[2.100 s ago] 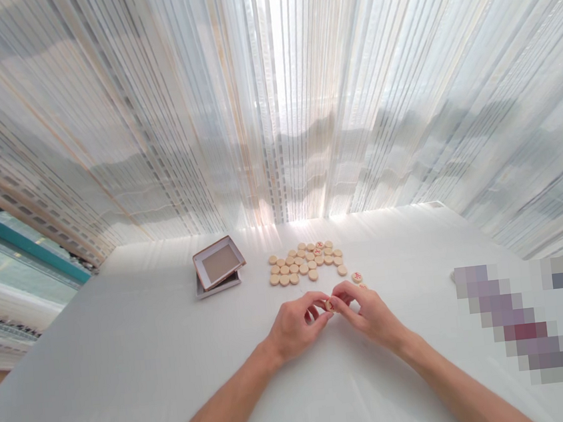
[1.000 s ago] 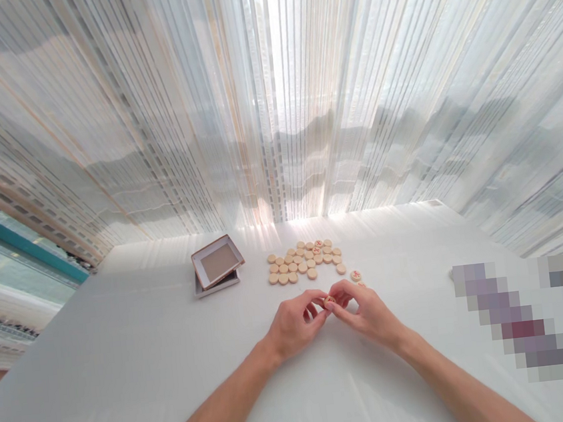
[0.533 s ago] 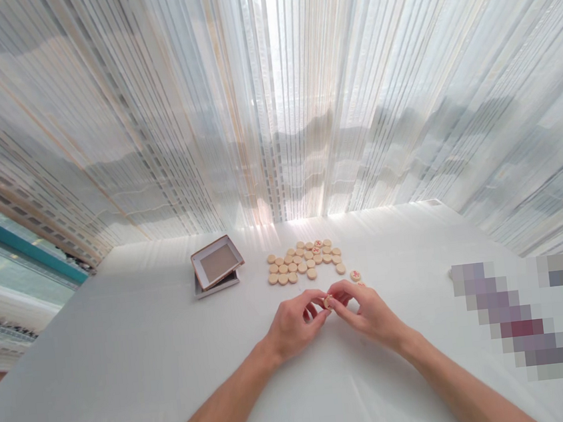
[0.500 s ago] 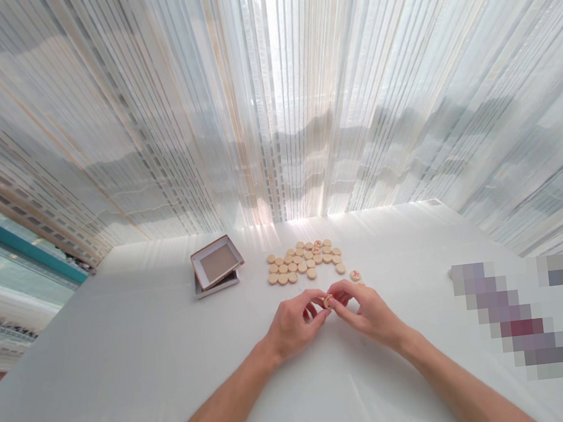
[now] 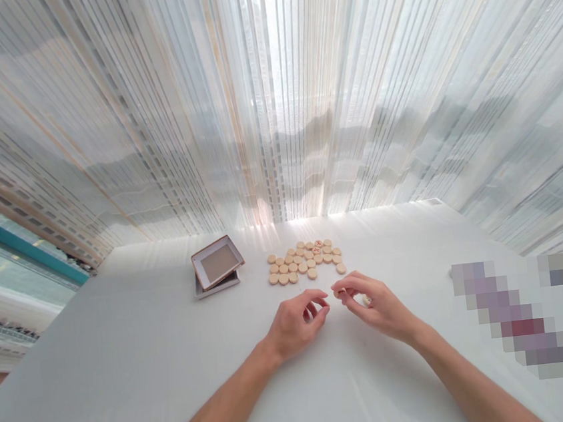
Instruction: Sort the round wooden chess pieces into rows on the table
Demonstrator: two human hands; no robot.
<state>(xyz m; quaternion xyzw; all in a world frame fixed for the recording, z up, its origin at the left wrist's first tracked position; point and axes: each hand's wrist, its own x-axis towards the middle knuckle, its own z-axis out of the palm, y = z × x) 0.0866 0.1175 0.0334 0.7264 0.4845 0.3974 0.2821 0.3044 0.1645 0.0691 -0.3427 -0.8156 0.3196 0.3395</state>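
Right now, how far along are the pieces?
Done: about twenty pieces lie grouped, mostly blank side up, beside the box. In hand: right hand pinches one piece; left hand curls beside it, seemingly empty. Left: all pieces are out on the table; box looks empty.

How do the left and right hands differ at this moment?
The right hand pinches a round game piece between thumb and forefinger; the left hand shows no piece. The left hand's fingers curl inward toward its palm, while the right hand's fingers stretch out toward the left hand. Both sit low over the white table, fingertips close together but apart.
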